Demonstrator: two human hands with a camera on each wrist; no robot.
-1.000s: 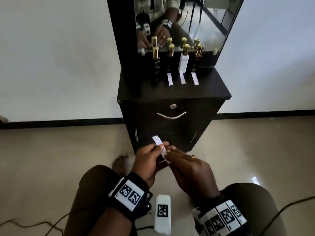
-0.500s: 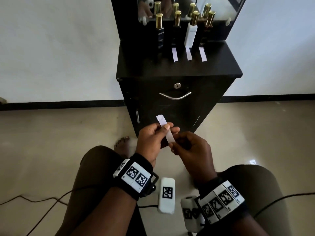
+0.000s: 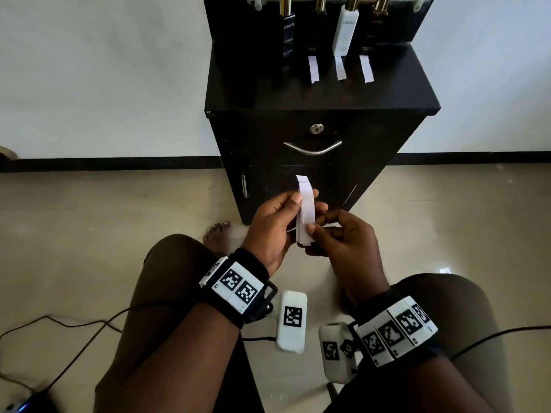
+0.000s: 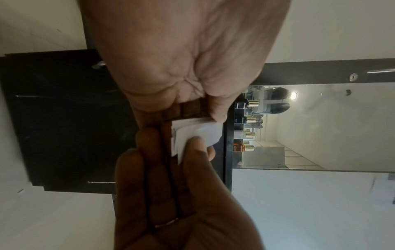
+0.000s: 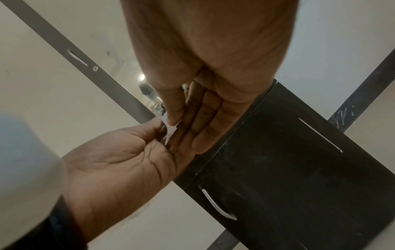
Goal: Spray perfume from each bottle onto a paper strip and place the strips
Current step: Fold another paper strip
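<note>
Both hands: left hand (image 3: 272,231) and right hand (image 3: 343,242) each pinch a small stack of paper strips (image 3: 306,210), upright above the lap.
Bottles (image 3: 345,31): four at 12 o'clock on the cabinet (image 3: 322,93).
Placed strips (image 3: 340,68): three, before the right three bottles.

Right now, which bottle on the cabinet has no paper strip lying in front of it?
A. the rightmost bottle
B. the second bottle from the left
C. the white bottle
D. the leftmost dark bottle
D: in the head view three strips lie in front of the other three bottles, while the cabinet top in front of the leftmost bottle is bare.
</note>
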